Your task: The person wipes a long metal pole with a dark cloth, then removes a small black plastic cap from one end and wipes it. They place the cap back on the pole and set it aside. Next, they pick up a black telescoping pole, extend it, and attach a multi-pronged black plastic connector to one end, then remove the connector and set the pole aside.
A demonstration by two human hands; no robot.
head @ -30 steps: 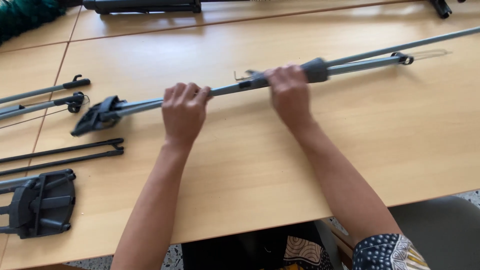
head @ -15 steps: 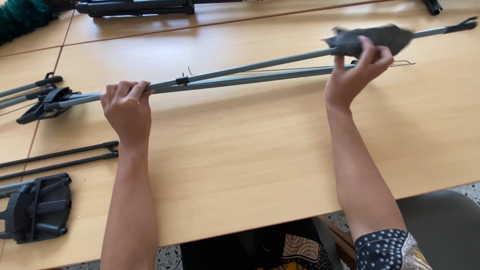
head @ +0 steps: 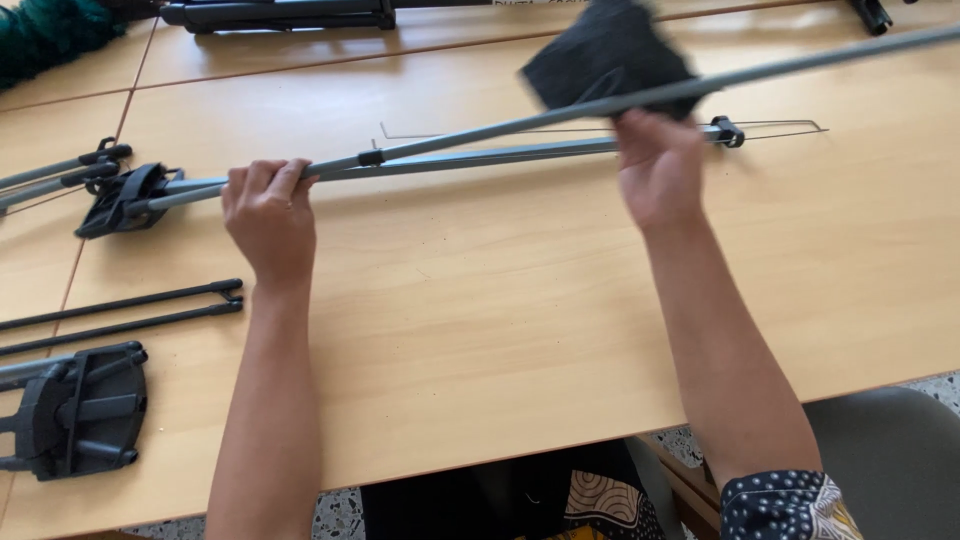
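The left hand (head: 268,215) has its fingers curled tight round the long grey pole (head: 480,150), pinning it low over the tabletop (head: 480,330). The right hand (head: 658,170) presses a dark cloth (head: 605,52) closed around the pole further along, seemingly to wipe it

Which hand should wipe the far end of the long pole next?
Right, probably. The right hand already presses the dark cloth on the grey pole, nearer that end. The left hand grips the pole near its black bracket.

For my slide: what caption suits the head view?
Left hand grips grey pole; right hand holds dark cloth against it.
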